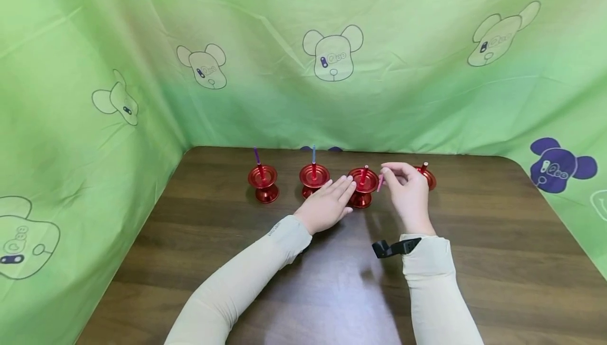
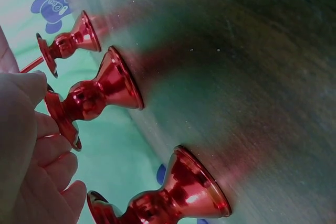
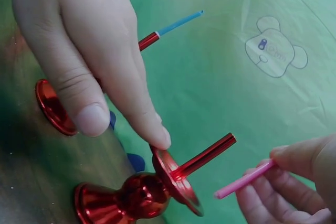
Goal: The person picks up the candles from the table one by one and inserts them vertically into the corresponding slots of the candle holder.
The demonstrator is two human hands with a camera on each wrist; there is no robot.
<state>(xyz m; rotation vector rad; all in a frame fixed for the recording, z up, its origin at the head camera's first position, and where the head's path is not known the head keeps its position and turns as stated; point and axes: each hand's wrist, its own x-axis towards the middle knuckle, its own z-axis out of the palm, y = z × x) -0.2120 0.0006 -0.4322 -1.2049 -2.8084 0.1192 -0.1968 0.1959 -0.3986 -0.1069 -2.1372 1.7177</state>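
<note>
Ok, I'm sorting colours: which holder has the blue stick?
The second holder from the left; the leftmost holder has a purple stick, the third and fourth show none.

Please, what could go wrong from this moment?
The left hand touches the shiny red footed holder at its rim, so pressing there might tip it. The thin pink stick, pinched near one end by the right hand, could slip out or miss the narrow, shiny red tube.

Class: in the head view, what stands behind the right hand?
A red holder: part of its dish and tube show. The right hand hides the rest, including the base, which the left wrist view shows.
</note>
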